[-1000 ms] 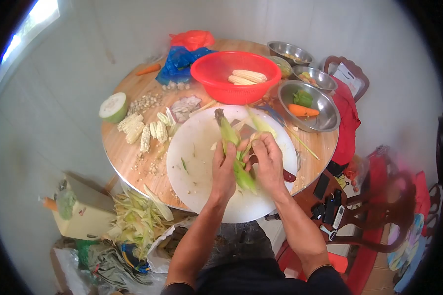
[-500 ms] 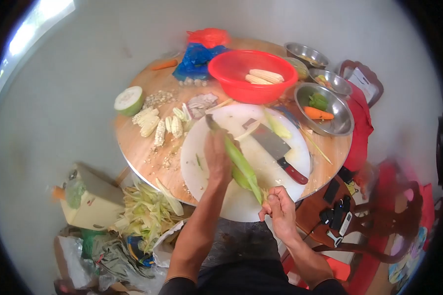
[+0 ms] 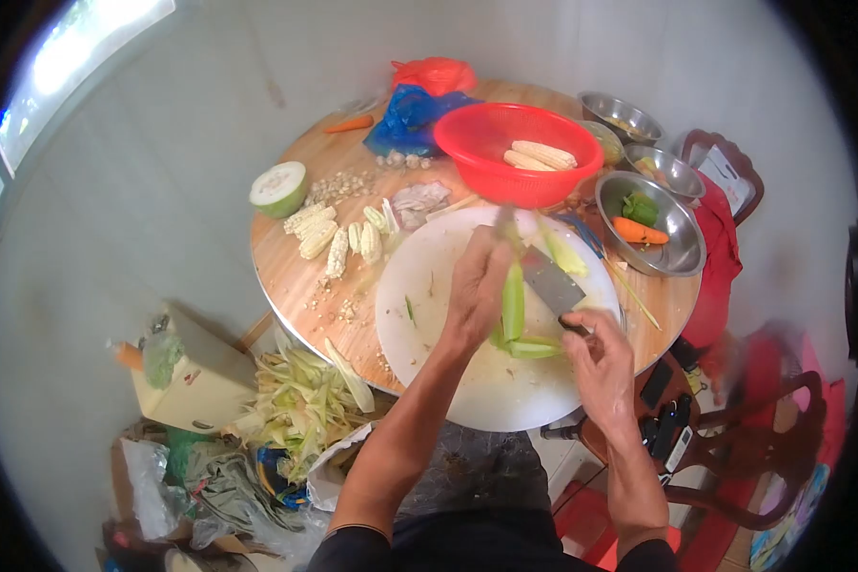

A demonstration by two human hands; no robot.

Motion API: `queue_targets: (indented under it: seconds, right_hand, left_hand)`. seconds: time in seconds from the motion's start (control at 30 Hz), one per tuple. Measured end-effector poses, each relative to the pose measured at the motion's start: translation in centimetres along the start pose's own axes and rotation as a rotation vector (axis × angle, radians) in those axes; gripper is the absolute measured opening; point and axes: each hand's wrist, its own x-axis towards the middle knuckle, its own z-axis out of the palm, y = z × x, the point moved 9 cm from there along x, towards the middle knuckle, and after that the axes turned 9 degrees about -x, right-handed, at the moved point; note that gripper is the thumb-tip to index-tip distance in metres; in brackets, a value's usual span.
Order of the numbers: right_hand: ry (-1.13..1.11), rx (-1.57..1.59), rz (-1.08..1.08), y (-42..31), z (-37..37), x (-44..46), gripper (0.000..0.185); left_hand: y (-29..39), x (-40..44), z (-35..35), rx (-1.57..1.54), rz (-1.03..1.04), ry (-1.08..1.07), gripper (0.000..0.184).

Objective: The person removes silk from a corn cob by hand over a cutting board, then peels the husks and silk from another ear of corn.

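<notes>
My left hand (image 3: 480,286) is closed round an ear of corn in its green husk (image 3: 513,303), over the white round cutting board (image 3: 415,367). The dark tip above my fingers is blurred. Another green husk piece (image 3: 534,349) lies slanted below it, and I cannot tell whether the two are joined. My right hand (image 3: 601,357) closes on the handle of a cleaver, which it mostly hides. The cleaver's blade (image 3: 555,284) rests on the board, pointing away to the upper left. A pale green husk leaf (image 3: 564,250) lies behind the blade.
A red basin (image 3: 458,143) holds peeled corn. Steel bowls stand at the right, the nearest bowl (image 3: 686,248) with a carrot and green pepper. Corn cobs (image 3: 319,238), half a green gourd (image 3: 281,186) and a blue bag (image 3: 410,119) are on the table. Husks (image 3: 305,405) heap below left.
My right hand has left the stalk end of the corn and moved to the cleaver's handle. My left hand still holds the corn, now tilted more upright. The whole view has shifted slightly.
</notes>
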Motion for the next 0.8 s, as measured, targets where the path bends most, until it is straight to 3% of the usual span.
queue_targets:
  seconds: [0.03, 0.1, 0.13, 0.23, 0.43, 0.63, 0.73, 0.8]
  right_hand:
    - [0.001, -0.001, -0.002, -0.7, -0.2, 1.3, 0.022]
    - [0.017, -0.004, 0.0, -2.3, -0.1, 3.3, 0.024]
    - [0.015, -0.003, 0.0, -2.3, 0.2, 3.8, 0.024]
    - [-0.03, 0.075, -0.053, -3.0, 1.5, 4.1, 0.02]
    - [0.073, 0.114, -0.072, -3.4, 0.9, 3.5, 0.015]
    - [0.128, 0.037, -0.055, -1.8, 1.2, 4.1, 0.008]
    - [0.113, 0.336, 0.357, 3.2, 3.7, 3.6, 0.009]
    - [0.135, 0.476, 0.442, 5.5, 4.8, 2.9, 0.011]
  left_hand:
    - [0.8, -0.2, 0.6, -0.001, 0.002, 0.0, 0.024]
    - [4.7, -0.9, 3.1, 0.061, 0.273, -0.125, 0.021]
    - [4.4, -1.0, 3.7, 0.111, 0.271, -0.216, 0.03]
    - [3.0, -1.7, 3.5, 0.057, 0.139, -0.178, 0.035]
    - [4.3, -3.4, 3.7, 0.24, 0.236, -0.185, 0.039]
    - [3.4, -3.2, 3.2, 0.219, 0.169, -0.22, 0.047]
    - [1.8, -2.9, 1.8, 0.12, 0.024, -0.179, 0.048]
    - [0.4, -2.1, -0.1, -0.007, -0.035, -0.104, 0.047]
